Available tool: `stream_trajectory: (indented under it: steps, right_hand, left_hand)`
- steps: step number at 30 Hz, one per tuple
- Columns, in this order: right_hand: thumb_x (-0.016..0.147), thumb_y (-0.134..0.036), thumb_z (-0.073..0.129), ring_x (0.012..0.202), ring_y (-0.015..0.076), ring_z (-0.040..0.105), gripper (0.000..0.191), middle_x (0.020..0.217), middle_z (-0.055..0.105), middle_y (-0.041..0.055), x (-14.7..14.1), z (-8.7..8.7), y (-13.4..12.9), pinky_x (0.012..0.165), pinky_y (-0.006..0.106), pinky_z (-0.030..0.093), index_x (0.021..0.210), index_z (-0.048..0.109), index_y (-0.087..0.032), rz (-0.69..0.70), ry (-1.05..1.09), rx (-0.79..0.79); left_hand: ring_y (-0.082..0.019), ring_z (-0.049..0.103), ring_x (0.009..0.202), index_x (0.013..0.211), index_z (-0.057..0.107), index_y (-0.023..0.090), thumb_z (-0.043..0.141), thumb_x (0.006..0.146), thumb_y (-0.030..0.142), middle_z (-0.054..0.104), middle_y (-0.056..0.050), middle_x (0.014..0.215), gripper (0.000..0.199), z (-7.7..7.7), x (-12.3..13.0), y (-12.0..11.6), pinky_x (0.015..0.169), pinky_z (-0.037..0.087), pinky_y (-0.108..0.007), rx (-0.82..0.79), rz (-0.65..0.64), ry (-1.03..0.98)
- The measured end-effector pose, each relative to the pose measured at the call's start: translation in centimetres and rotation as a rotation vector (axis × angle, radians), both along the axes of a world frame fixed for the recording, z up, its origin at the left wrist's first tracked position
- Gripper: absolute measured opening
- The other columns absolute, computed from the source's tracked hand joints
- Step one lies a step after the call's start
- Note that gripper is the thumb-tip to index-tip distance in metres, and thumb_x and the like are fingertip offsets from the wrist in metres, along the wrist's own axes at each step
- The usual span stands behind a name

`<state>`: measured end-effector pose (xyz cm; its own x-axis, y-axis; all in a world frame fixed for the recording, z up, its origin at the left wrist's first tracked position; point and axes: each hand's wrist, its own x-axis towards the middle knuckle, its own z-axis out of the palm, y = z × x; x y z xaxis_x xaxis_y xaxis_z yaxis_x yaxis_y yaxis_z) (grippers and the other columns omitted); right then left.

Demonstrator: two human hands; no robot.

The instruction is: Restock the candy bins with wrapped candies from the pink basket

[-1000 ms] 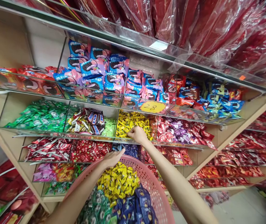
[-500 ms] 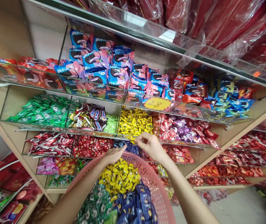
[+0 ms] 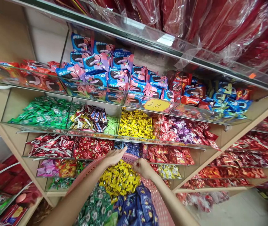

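Note:
A pink perforated plastic basket (image 3: 160, 197) holds yellow-wrapped candies (image 3: 119, 180), dark green candies (image 3: 95, 204) and dark blue candies (image 3: 134, 207). My left hand (image 3: 115, 157) grips the basket's far rim, thumb pointing forward, its other fingers mostly hidden. Inside the right part of the rim, my right hand (image 3: 143, 168) is closed, fingertips curled down at the edge of the yellow candies. Whether a candy is still between those fingers is hidden. Beyond the hands, a shelf compartment of loose yellow candies (image 3: 136, 124) faces me.
Glass-fronted shelves hold green candies (image 3: 43, 110), Snickers bars (image 3: 97, 117), purple candies (image 3: 182, 127) and blue-pink cookie packs (image 3: 96, 62). A yellow price tag (image 3: 156, 104) reads 28. Red bags in clear plastic (image 3: 183, 15) lie on top. The glass shelf edge (image 3: 138, 141) runs just beyond the basket.
My right hand has come down and back from the yellow candy compartment, where it pinched yellow candy, to just over the basket. My left hand stays at the rim.

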<state>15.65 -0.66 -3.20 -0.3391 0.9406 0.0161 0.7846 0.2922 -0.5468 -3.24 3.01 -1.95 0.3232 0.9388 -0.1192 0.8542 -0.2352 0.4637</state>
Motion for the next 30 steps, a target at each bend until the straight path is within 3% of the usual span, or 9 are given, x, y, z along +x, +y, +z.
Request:
stream_trajectory:
  steps: [6, 15, 22, 27, 30]
  right_hand:
    - [0.071, -0.031, 0.053, 0.058, 0.0103, 0.052, 0.018, 0.061, 0.059, -0.0008, -0.3, -0.4, 0.2, 0.052, 0.017, 0.033, 0.068, 0.062, -0.015, -0.097, -0.001, 0.046]
    - [0.074, -0.025, 0.050, 0.058, 0.0122, 0.053, 0.013, 0.062, 0.060, 0.0009, -0.6, 1.4, -1.0, 0.052, 0.019, 0.033, 0.074, 0.061, -0.019, -0.125, 0.016, 0.140]
    - [0.078, -0.022, 0.044, 0.061, 0.0118, 0.053, 0.018, 0.067, 0.061, 0.0014, -1.3, 6.1, -1.6, 0.056, 0.019, 0.034, 0.069, 0.059, -0.019, -0.070, 0.051, 0.311]
    - [0.079, -0.030, 0.044, 0.058, 0.0114, 0.052, 0.022, 0.065, 0.061, 0.0014, -0.7, 10.5, 0.2, 0.055, 0.019, 0.035, 0.070, 0.060, -0.017, -0.075, 0.159, 0.409]
    - [0.078, -0.034, 0.046, 0.059, 0.0117, 0.052, 0.024, 0.068, 0.062, 0.0019, -0.2, 12.3, 1.9, 0.057, 0.020, 0.036, 0.073, 0.062, -0.016, -0.099, 0.199, 0.448]
  left_hand:
    - [-0.025, 0.052, 0.102, 0.107, 0.055, 0.024, -0.005, 0.076, 0.065, 0.060, -0.006, 0.107, 0.079, -0.1, 0.0, 0.1, 0.081, 0.037, -0.033, -0.007, 0.011, -0.016]
    - [-0.026, 0.053, 0.098, 0.100, 0.059, 0.023, -0.006, 0.075, 0.064, 0.061, -0.007, 0.104, 0.080, 0.2, 0.1, -0.1, 0.078, 0.038, -0.033, 0.001, 0.029, 0.002]
    - [-0.026, 0.052, 0.101, 0.104, 0.056, 0.024, -0.004, 0.075, 0.065, 0.060, -0.006, 0.106, 0.079, 0.3, 0.1, -0.1, 0.081, 0.037, -0.033, -0.011, 0.035, -0.016]
    - [-0.025, 0.048, 0.106, 0.111, 0.053, 0.025, -0.003, 0.077, 0.064, 0.057, -0.005, 0.113, 0.076, 0.5, 0.1, -0.4, 0.084, 0.035, -0.032, -0.013, 0.039, -0.034]
    - [-0.024, 0.049, 0.106, 0.108, 0.054, 0.025, -0.003, 0.077, 0.063, 0.057, -0.005, 0.112, 0.076, 0.6, 0.0, -0.4, 0.085, 0.035, -0.032, -0.010, 0.014, -0.048]
